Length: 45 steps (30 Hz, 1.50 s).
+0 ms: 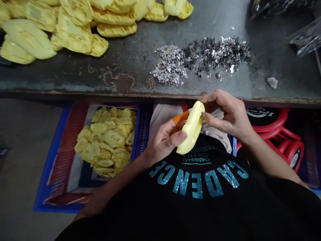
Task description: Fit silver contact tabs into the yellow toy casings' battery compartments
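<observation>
Two hands held one curved yellow piece at 12 o'clock from the chest, just above a black shirt with teal lettering. The left hand gripped the lower part of the piece, with the thumb laid across it and the fingers closed narrowly behind it. The right hand pinched the upper end between the thumb and curved fingers, in a narrow hold. A small orange item protruded at the left hand, against the piece; its type could not be determined. A pale cloth lay beneath the hands. A steel bench with a worn, rust-marked top ran across the view from 9 to 3 o'clock, its near edge just beyond the right hand. On the bench, a heap of yellow pieces lay at 11 o'clock, a spread of silver and dark metal flakes at 12 o'clock, a small gray lump at 2 o'clock, and a clear plastic bag at 1 o'clock. A blue crate holding more yellow pieces stood on the floor at 8 o'clock, and red rings lay at 3 o'clock.
</observation>
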Each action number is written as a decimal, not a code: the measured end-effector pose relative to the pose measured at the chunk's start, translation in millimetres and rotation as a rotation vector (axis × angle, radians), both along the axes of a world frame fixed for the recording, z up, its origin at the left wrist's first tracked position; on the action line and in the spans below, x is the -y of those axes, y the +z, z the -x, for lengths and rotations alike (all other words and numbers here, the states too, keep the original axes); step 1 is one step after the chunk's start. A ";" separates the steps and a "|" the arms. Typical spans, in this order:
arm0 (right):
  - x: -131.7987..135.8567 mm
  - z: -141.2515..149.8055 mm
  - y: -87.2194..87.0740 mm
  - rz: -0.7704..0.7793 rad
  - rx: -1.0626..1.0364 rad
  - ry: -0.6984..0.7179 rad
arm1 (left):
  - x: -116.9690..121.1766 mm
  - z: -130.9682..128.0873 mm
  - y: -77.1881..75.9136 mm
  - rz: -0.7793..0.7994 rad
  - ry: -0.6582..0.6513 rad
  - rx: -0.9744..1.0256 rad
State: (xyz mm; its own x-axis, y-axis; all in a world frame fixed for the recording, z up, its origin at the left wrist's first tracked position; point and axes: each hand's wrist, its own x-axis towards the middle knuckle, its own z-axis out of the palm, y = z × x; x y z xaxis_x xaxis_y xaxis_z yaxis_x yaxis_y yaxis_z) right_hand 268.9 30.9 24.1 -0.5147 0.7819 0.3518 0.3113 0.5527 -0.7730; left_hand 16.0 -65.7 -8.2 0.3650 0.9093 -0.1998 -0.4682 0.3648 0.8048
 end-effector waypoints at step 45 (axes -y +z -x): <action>-0.8 20.7 -30.4 0.905 -0.707 -0.056 | -33.3 35.8 10.0 -0.900 0.165 -0.895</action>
